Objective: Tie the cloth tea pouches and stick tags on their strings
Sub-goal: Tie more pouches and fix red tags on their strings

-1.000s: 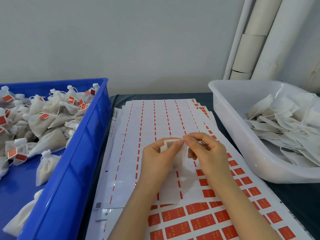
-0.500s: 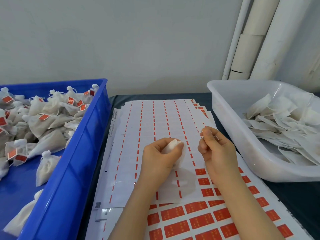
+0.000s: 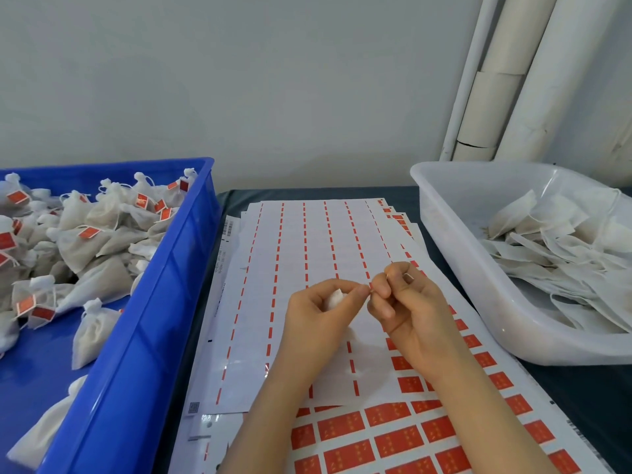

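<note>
Holding a small white cloth pouch (image 3: pixel 334 297) above the middle of the peeled sticker sheet (image 3: pixel 307 241), your left hand (image 3: pixel 318 316) is curled round it. The thumb and the forefinger close over its top, so only a little of the cloth shows between them.

Your right hand (image 3: pixel 415 307) is just to the right of it, also over the sheet. All its fingers are curled, and the thumb and forefinger are pressed tip to tip right beside your left thumb. I cannot tell whether a string lies in that pinch, because it is too thin to see.

This top sheet carries only rows of red dashes. From under its near and right edges come more sheets full of red tags (image 3: pixel 342 425).

Left of the sheet, touching its edge, stands the blue crate (image 3: pixel 143 330). It holds a heap of tied pouches (image 3: pixel 99 217), and many of them have a red tag on the string. Right of the sheet stands the clear white tub (image 3: pixel 478 268) with flat, open pouches (image 3: pixel 561 241) piled inside. The sheet lies on a dark table (image 3: pixel 581 381). Behind the sheet, to the far right, white pipes (image 3: pixel 533 80) go up the wall.
</note>
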The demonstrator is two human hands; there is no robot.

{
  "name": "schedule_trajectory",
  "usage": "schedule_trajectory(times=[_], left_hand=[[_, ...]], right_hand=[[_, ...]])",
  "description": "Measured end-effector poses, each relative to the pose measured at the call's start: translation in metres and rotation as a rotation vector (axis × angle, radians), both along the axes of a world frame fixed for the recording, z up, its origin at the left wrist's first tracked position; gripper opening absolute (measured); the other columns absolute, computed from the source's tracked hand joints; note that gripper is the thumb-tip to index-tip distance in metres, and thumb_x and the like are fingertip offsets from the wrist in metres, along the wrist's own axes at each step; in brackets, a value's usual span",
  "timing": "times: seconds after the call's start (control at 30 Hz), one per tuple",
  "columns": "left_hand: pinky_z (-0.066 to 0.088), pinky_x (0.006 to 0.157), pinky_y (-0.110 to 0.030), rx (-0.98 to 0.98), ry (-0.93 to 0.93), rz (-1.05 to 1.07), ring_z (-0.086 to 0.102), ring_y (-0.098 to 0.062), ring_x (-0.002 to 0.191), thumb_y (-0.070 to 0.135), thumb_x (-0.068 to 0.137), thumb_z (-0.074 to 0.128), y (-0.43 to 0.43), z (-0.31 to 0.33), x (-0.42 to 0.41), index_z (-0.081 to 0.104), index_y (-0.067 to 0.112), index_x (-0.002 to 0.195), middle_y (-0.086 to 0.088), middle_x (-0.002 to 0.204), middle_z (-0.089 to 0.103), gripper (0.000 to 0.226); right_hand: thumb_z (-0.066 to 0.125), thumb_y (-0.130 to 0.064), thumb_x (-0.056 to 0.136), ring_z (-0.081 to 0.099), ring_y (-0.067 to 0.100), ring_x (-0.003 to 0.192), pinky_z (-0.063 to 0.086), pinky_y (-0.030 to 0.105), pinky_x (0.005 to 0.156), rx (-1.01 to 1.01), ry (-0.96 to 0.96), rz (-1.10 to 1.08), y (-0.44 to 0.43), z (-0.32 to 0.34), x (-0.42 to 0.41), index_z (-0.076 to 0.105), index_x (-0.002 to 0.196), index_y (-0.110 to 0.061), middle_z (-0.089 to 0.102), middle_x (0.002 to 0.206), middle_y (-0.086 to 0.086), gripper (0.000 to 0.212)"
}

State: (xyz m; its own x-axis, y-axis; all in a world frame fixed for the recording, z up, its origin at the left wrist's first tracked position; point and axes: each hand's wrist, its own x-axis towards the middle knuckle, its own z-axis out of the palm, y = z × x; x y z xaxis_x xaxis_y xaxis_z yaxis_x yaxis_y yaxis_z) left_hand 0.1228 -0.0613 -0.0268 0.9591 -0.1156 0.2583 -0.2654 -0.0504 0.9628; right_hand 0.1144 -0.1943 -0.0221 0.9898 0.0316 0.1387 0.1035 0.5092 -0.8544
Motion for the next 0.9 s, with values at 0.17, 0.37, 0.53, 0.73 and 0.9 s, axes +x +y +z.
schedule_trajectory(times=[0.17,0.37,0.53,0.73,0.9], left_hand=[[0.043,0.056,-0.003,0.033,0.013,0.031,0.061,0.004,0.075,0.031,0.081,0.071,-0.002,-0.002,0.000,0.070,0.035,0.067,0.020,0.071,0.068,0.015],[0.044,0.057,-0.003,0.119,-0.027,-0.006,0.060,0.008,0.083,0.027,0.082,0.071,-0.003,-0.006,0.001,0.066,0.038,0.079,0.027,0.083,0.065,0.012],[0.044,0.053,-0.003,0.105,-0.008,0.118,0.061,0.004,0.077,0.011,0.081,0.070,0.002,-0.011,0.002,0.045,0.035,0.093,0.011,0.081,0.059,0.037],[0.039,0.060,-0.011,0.179,-0.030,0.222,0.050,-0.009,0.092,0.018,0.083,0.067,0.004,-0.016,0.007,0.040,0.032,0.084,0.005,0.091,0.053,0.031],[0.027,0.086,-0.013,0.435,-0.246,0.227,0.040,0.011,0.099,0.011,0.085,0.066,0.003,-0.024,0.008,0.041,0.037,0.069,0.019,0.083,0.055,0.040]], right_hand=[[0.037,-0.002,0.096,0.042,0.012,0.046,0.048,0.021,0.059,0.032,0.024,-0.098,-0.001,0.002,0.001,0.055,0.071,-0.014,0.049,0.060,0.003,0.034],[0.035,0.001,0.096,0.041,0.011,0.046,0.046,0.018,0.051,0.160,0.048,-0.161,-0.008,0.002,0.003,0.057,0.064,-0.017,0.047,0.059,0.003,0.043],[0.045,-0.020,0.096,0.049,0.009,0.052,0.048,0.016,0.057,-0.523,-0.084,-0.367,-0.008,-0.004,-0.001,0.050,0.080,-0.020,0.053,0.061,-0.003,0.017],[0.054,-0.022,0.092,0.049,-0.006,0.064,0.041,0.006,0.064,-1.139,-0.186,-0.266,0.013,-0.018,0.000,0.046,0.101,-0.039,0.049,0.067,-0.017,0.021],[0.063,-0.016,0.087,0.049,-0.012,0.077,0.038,0.001,0.070,-1.159,-0.271,-0.463,0.009,-0.015,0.001,0.055,0.089,-0.032,0.048,0.078,-0.023,0.018]])
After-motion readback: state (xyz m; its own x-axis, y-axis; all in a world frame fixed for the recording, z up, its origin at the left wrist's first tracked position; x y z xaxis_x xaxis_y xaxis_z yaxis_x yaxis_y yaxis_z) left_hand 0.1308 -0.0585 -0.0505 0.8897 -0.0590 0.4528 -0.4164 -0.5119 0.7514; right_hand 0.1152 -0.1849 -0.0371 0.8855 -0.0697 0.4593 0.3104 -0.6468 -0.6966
